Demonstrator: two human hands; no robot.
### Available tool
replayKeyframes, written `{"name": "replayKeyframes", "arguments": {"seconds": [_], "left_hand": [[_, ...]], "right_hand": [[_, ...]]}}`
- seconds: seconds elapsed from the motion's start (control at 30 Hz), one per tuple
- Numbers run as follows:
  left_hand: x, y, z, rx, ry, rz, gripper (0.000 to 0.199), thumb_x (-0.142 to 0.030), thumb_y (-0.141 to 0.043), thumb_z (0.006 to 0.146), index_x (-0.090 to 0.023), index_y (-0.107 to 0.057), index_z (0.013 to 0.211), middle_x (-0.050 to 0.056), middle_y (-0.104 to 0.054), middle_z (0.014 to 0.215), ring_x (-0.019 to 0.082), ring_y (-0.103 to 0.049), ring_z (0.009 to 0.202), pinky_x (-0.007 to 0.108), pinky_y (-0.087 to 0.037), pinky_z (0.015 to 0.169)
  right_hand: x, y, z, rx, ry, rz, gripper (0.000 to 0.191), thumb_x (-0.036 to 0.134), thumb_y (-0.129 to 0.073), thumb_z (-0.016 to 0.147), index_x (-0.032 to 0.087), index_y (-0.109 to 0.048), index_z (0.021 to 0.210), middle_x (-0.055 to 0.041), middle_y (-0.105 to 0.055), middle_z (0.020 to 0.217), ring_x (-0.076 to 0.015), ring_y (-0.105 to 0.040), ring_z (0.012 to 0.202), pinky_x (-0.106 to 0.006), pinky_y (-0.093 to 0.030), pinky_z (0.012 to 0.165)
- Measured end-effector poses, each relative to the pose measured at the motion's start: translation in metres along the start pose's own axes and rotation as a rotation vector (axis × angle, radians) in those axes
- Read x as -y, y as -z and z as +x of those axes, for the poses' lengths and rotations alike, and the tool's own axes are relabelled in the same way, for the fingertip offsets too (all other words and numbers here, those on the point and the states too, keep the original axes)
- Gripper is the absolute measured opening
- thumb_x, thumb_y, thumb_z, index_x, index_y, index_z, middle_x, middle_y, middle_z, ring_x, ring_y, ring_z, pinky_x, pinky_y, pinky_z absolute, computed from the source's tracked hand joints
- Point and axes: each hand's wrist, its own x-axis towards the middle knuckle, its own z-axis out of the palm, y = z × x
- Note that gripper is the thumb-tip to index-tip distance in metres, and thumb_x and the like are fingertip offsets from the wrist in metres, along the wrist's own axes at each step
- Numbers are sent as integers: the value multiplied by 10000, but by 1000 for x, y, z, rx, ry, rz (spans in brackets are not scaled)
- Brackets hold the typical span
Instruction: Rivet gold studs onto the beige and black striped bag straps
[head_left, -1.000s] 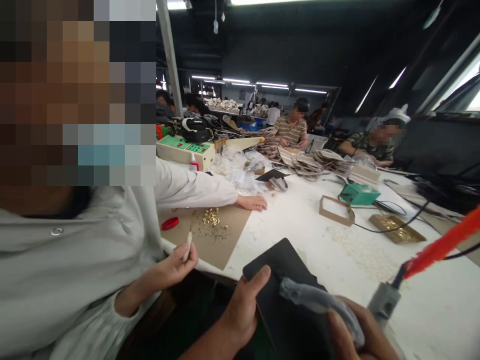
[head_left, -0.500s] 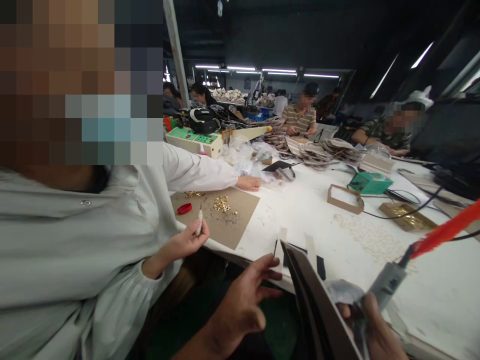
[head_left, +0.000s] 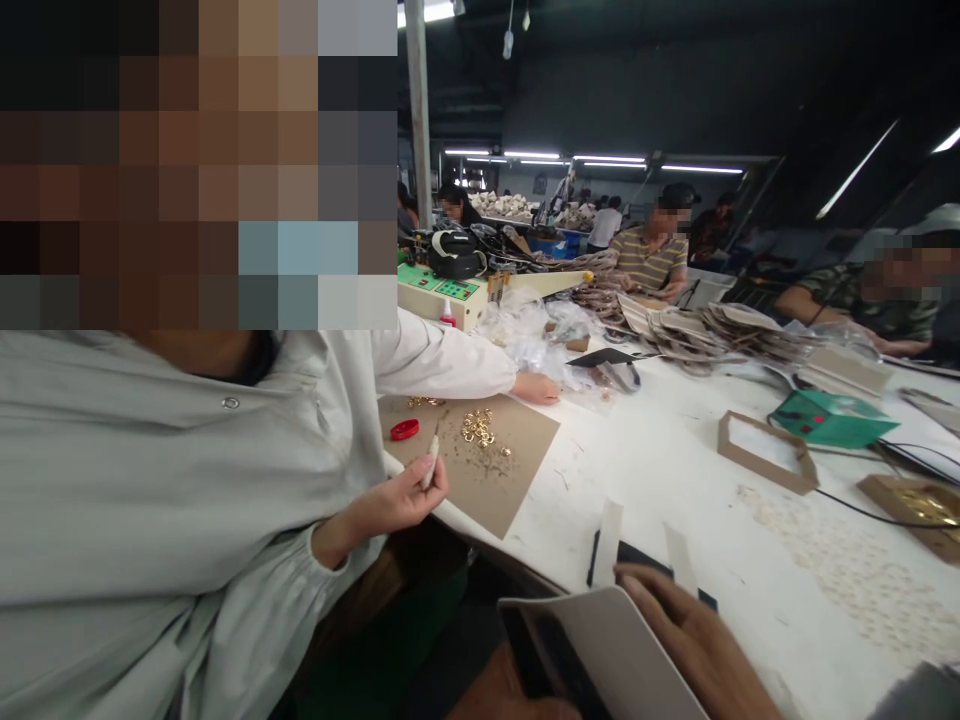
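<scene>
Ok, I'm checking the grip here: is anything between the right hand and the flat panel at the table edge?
Nothing visible does. The right hand lies directly on the pale panel, fingers reaching its far edge. The left hand shows only partly, under the panel's near side.

White table point(head_left: 660, 470): brown card sheet point(head_left: 517, 470) at nine o'clock, green box point(head_left: 829, 418) at two, shallow tray point(head_left: 765, 452) beside it.

A green box point(head_left: 831, 418), a cardboard tray point(head_left: 766, 463) and brass fittings point(head_left: 480, 428) on a brown sheet point(head_left: 517, 470)
</scene>
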Motion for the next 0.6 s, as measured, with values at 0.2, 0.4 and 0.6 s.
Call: {"name": "replayKeyframes", "arguments": {"seconds": [0.2, 0.4, 0.6], "left_hand": [[-4, -1, 1, 61, 101, -168, 215, -242, -613, 951, -135, -789, 890, -53, -775, 847, -5, -755, 928, 4, -551, 804], [-32, 14, 5, 226, 184, -195, 174, -156, -745, 849, -252, -791, 986, -68, -799, 962, -56, -738, 977, -106, -482, 918], [-63, 29, -11, 213, 71, -43, 223, -192, -625, 935, -311, -780, 1043, -138, -788, 1012, -68, -731, 1014, -99, -503, 891]], "right_hand": [[65, -56, 144, 133, 386, -398, 380, 447, -555, 964, 221, -735, 1212, -68, -747, 1135, -204, -689, 997, -332, -522, 952], [63, -118, 223, 156, 394, -555, 348, 333, -635, 916, 231, -739, 1231, -88, -708, 1164, -211, -668, 995, -323, -476, 876], [66, -116, 228, 134, 381, -613, 178, 313, -631, 899, 241, -772, 981, -60, -727, 1067, -206, -647, 965, -299, -414, 775]]}}
